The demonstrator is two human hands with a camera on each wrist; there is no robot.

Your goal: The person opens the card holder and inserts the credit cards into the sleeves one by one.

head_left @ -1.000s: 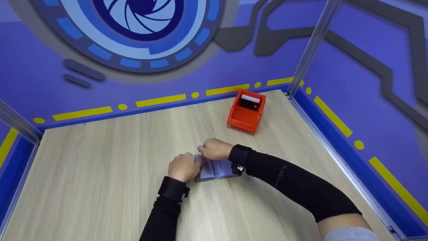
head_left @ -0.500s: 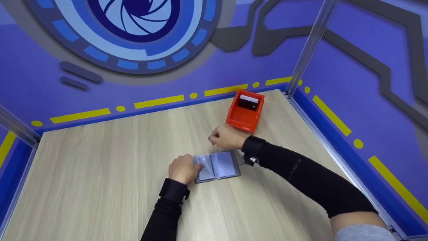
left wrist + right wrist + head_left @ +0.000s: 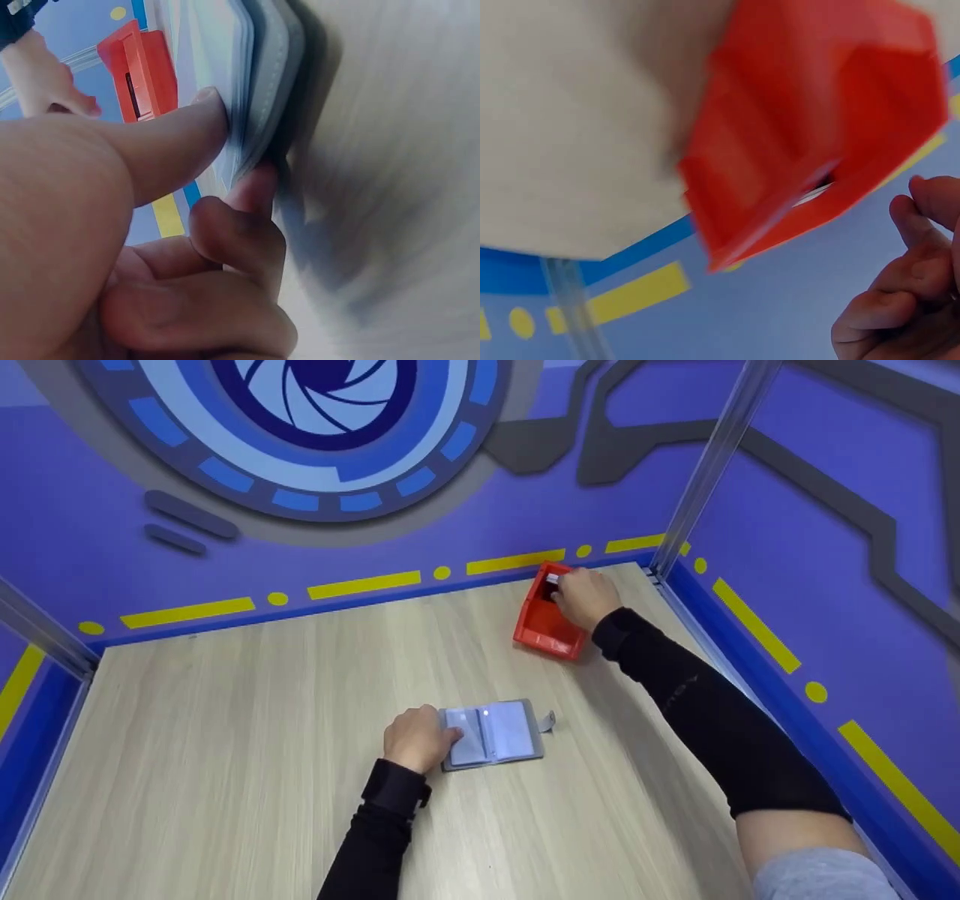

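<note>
A small grey card holder [image 3: 511, 730] with clear sleeves lies spread on the table, its snap strap [image 3: 547, 723] sticking out to the right. My left hand [image 3: 416, 741] pinches its left edge; in the left wrist view the thumb [image 3: 172, 142] lies on the sleeves and a fingertip is under the cover [image 3: 279, 67]. At the back, my right hand [image 3: 589, 596] reaches over the right rim of a red bin [image 3: 551, 645], near white-edged cards [image 3: 553, 579]. The right wrist view shows that hand [image 3: 907, 277] with loosely bent fingers and nothing between them.
The wooden table [image 3: 225, 750] carries the bin close to the back wall [image 3: 360, 555]. A metal corner post [image 3: 701, 472] and the right wall [image 3: 847, 585] stand beyond the right arm.
My right hand has left the card holder and moved back and right to the bin, uncovering the sleeves and strap. My left hand stays at the holder's left edge.
</note>
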